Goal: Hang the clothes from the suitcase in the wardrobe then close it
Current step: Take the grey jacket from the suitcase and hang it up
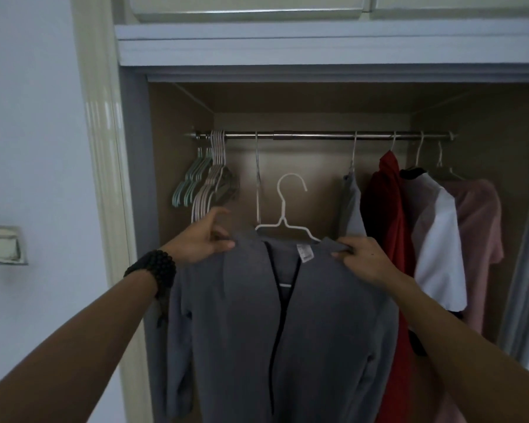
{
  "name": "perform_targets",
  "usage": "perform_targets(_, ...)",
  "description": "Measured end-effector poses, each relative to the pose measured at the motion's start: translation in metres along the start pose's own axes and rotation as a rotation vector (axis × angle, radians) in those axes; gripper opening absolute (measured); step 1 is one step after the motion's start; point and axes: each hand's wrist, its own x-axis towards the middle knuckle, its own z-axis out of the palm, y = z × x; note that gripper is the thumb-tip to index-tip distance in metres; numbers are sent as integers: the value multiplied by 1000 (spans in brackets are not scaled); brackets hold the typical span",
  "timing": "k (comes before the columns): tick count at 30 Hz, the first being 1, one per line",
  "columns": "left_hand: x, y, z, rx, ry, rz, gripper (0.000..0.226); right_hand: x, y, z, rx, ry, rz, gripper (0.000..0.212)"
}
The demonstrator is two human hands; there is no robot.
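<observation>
In front of the open wardrobe [177, 96], a grey cardigan [287, 331] sits on a white hanger [287, 209], below the rail [318, 135] and not yet hooked. The left hand [202, 239] and right hand [364, 257] each pinch a shoulder with curled fingers. Next, I judge, the hook must be lifted over the rail's free gap.

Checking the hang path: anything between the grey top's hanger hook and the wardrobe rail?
Nothing visible. The white hanger carrying the grey top sits below a bare stretch of rail, between one empty hanger and the hung grey garment. Left hand and right hand grip the shoulders.
</observation>
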Motion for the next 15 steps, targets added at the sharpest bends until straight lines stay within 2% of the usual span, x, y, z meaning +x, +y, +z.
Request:
perform_targets(1, -5, 2, 0, 6, -33, -34, 56, -1, 1, -2, 29, 0, 4, 9)
perform_targets(2, -4, 0, 2, 62, -45, -13, 47, -2, 3, -2, 49, 2, 5, 9)
perform_targets(4, 1, 0, 3, 405, -61, 27, 5, -3, 4, 0, 88, 4, 18, 9)
perform_targets(5, 2, 3, 3, 527, -71, 26, 15, -6, 3, 2, 125, 2, 33, 9)
perform_targets(7, 7, 5, 4, 544, -102, 59, 30, -11, 1, 6, 132, -15, 70, 10)
perform_targets(10, 13, 18, 1, 615, -104, 90, 30, -17, 3, 20, 93, -205, 181, 15)
perform_targets(13, 19, 44, 4, 832, 9, 61, 15, -17, 3, 35, -91, -500, 206, 54)
perform_targets(15, 21, 61, 13, 984, 93, 32, 21, -13, -7, 35, -123, -517, 196, 57)
